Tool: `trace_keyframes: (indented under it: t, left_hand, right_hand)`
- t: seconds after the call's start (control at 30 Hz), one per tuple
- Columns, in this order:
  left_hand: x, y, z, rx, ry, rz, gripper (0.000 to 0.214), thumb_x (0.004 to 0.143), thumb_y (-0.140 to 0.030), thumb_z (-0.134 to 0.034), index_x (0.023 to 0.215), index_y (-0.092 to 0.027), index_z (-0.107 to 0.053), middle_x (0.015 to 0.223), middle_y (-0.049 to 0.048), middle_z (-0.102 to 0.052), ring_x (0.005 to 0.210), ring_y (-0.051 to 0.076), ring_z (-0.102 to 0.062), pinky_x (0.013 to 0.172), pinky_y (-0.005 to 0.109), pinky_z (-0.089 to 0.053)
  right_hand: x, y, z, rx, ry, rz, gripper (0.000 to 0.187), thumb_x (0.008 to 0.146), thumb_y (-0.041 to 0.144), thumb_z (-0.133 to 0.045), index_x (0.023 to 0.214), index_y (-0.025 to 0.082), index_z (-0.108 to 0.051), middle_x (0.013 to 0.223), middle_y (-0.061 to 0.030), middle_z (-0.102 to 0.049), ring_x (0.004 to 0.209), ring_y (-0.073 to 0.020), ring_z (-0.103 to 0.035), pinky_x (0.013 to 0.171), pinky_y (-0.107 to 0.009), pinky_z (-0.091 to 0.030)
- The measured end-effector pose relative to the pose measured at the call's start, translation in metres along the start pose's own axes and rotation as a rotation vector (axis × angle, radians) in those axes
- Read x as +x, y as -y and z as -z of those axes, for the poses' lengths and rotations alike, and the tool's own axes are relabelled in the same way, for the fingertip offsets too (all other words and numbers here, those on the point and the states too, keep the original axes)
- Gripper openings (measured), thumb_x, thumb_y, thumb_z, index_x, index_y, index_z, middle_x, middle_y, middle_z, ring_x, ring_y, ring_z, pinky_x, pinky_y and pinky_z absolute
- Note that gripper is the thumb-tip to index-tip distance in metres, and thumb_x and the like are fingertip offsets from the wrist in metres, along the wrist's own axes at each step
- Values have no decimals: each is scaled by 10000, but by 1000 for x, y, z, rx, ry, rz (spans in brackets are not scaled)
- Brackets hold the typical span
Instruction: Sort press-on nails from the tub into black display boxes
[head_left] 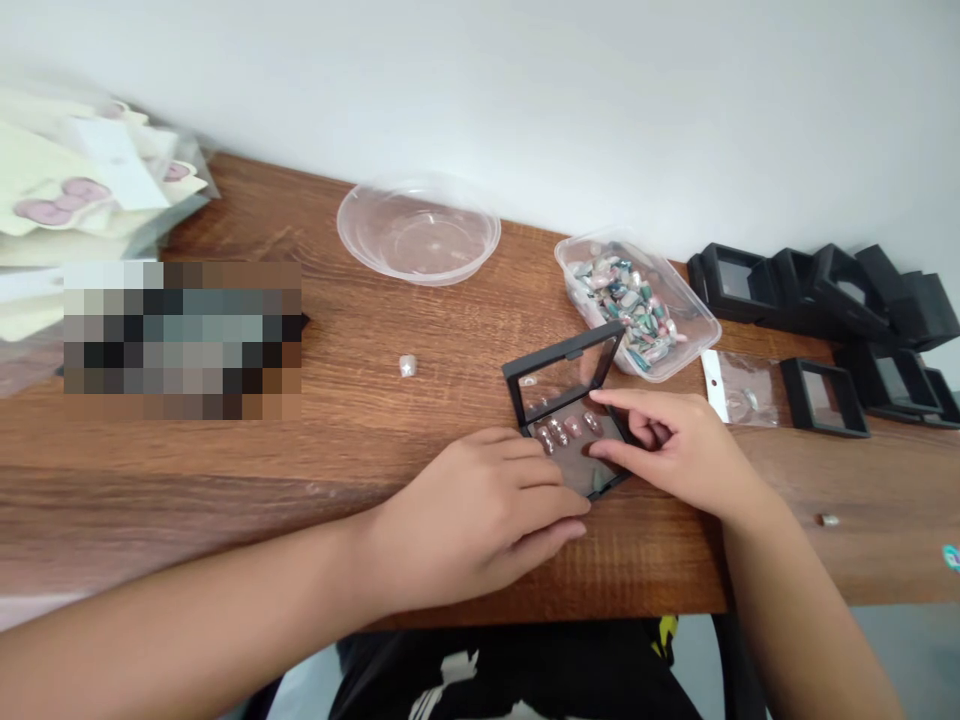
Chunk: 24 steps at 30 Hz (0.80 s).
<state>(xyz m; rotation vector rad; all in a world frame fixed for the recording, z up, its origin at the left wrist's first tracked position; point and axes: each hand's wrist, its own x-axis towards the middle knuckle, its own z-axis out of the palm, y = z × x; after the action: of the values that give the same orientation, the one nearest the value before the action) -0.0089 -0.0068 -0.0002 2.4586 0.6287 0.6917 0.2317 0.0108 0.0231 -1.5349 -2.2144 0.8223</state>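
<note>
A small black display case lies on the table with its windowed lid raised. Inside, several press-on nails with silvery decoration form a row on the grey base, and a greenish piece sits near the front edge. My left hand grips the case at its front left, its fingers over the rim and partly hiding the base. Over the right side, my right hand has index finger and thumb apart, the fingertips close to the row's right end; the other fingers curl in. Nothing shows between them.
Behind the case stands a clear tub of many loose nails. A round clear container is farther left. Single nails lie at left and right. Black cases, a small plastic bag and printed packets flank the workspace.
</note>
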Motion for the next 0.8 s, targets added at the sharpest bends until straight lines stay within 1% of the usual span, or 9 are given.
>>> trace_keyframes:
  t: [0.13,0.27,0.33,0.4,0.5,0.6,0.67,0.73,0.8]
  left_hand:
    - [1,0,4,15,-36,25,140,997,-283,-574,1003,-219,-698,845,-13,-717,780,174,-640,729,318,-432]
    - [3,-2,5,-9,-83,32,111,986,-250,-585,976,-219,-692,832,-19,-708,756,158,-620,698,300,-423]
    - [3,-5,3,-40,-93,-27,109,986,-231,-578,977,-209,-685,810,-20,-710,746,156,-612,705,301,-430]
    - [3,-9,-1,-63,-62,-112,108,984,-223,-575,977,-200,-680,782,-18,-702,733,158,-605,703,306,-440]
    - [1,-15,-10,-18,-48,-229,94,968,-237,-609,932,-184,-678,738,-13,-674,728,164,-603,684,318,-450]
    - [-1,-19,-19,-4,-87,-322,90,936,-269,-677,922,-180,-675,684,-27,-641,702,158,-582,664,339,-446]
    - [-2,-19,-24,-63,-36,-345,139,879,-276,-746,962,-196,-670,702,-40,-655,705,153,-577,640,350,-434]
    - [-3,-17,-28,-118,53,-363,239,796,-255,-810,979,-210,-663,755,-48,-687,755,158,-596,666,363,-445]
    - [-4,-16,-32,-125,129,-382,283,733,-224,-845,949,-208,-664,794,-52,-710,792,162,-607,726,370,-468]
  right_hand:
    - [0,0,6,25,-57,10,229,849,377,-733,998,205,-752,599,61,-477,541,-95,-433,568,-241,-363]
    - [-1,2,6,-21,-68,-23,169,850,348,-716,943,210,-743,588,58,-496,524,-101,-440,555,-246,-357]
    - [-1,4,4,-74,-62,-30,154,865,340,-696,936,211,-743,599,48,-527,531,-110,-464,557,-249,-368]
    - [-2,7,3,-124,-70,-5,143,881,322,-677,941,211,-745,627,30,-572,556,-122,-506,568,-255,-393]
    - [-8,11,8,-159,-84,48,139,898,287,-656,986,225,-745,671,13,-623,607,-141,-570,585,-261,-438]
    - [-17,15,24,-134,-105,92,152,914,328,-659,1016,241,-731,660,23,-627,591,-135,-585,573,-257,-468]
    - [-22,16,41,-138,-116,132,158,928,358,-647,1024,258,-723,713,15,-678,606,-135,-615,566,-255,-485]
    - [-22,16,60,-226,-100,156,175,965,334,-578,1062,296,-719,909,-2,-763,743,-166,-695,647,-291,-528]
    - [-13,15,77,-381,-87,163,251,965,319,-537,1156,328,-699,1072,-4,-775,878,-225,-728,738,-371,-545]
